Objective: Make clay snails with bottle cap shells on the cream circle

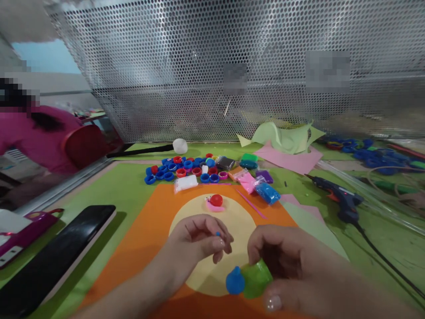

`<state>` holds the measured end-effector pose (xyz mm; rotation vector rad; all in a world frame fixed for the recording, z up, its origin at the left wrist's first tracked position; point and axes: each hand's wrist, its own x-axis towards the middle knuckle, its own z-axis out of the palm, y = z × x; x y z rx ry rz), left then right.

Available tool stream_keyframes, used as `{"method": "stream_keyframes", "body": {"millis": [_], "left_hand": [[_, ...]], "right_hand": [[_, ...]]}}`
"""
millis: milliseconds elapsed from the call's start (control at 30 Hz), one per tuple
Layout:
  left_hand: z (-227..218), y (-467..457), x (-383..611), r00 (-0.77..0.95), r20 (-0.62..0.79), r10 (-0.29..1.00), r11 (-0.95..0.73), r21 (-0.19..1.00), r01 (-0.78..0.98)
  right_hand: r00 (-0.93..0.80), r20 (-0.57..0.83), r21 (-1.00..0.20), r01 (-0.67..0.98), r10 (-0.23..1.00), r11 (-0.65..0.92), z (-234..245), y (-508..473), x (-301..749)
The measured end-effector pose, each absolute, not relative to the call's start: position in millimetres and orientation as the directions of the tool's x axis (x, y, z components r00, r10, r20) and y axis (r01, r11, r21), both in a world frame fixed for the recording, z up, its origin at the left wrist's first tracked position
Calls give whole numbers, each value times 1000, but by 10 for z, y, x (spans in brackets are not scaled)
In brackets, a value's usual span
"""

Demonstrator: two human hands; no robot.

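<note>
Over the pale yellow circle (pixel 195 206), my left hand (pixel 202 241) pinches a tiny blue bit (pixel 218 234) between thumb and fingertips. To its right, my right hand (pixel 292 261) grips a lime-green rounded piece (pixel 257 279), apparently soft clay, between thumb and fingers. A blue ball with a small pointed tip (pixel 235 281) sits against the green piece's left side. Part of the green piece is covered by my fingers. Beyond my hands, a red ball (pixel 216 200) rests on a pink piece (pixel 215 207) near the circle's far edge.
Several blue and red bottle caps (pixel 186 166) and bagged clay packets (pixel 267 192) lie behind. A glue gun (pixel 341 197) with its cord is at right, a black phone-like slab (pixel 66 248) at left. Perforated metal (pixel 199 66) stands behind; a person in pink (pixel 36 137) sits left.
</note>
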<state>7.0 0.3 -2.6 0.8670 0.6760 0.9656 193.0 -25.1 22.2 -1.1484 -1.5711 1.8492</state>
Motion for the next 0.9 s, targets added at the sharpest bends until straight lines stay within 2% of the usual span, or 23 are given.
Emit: {"method": "stream_keyframes", "body": {"millis": [167, 267, 400, 567, 733, 900], "left_hand": [[-29, -1, 59, 434, -138, 890, 314, 876, -366], [-42, -5, 59, 426, -131, 895, 317, 859, -402], [-52, -3, 52, 400, -141, 906, 317, 851, -419], [-44, 1, 49, 454, -136, 881, 315, 884, -346], [-61, 14, 43, 434, -100, 895, 291, 869, -400], [-112, 14, 19, 465, -104, 879, 293, 888, -355]], "right_hand": [[-544, -337, -941, 211, 769, -264, 207, -274, 1920], [-531, -329, -943, 225, 781, -244, 204, -271, 1912], [-525, -312, -949, 204, 792, -238, 203, -260, 1904], [-523, -287, -958, 164, 802, -236, 199, -248, 1914], [-522, -290, -957, 153, 802, -246, 189, -265, 1904], [-529, -307, -951, 145, 791, -272, 191, -266, 1884]]}}
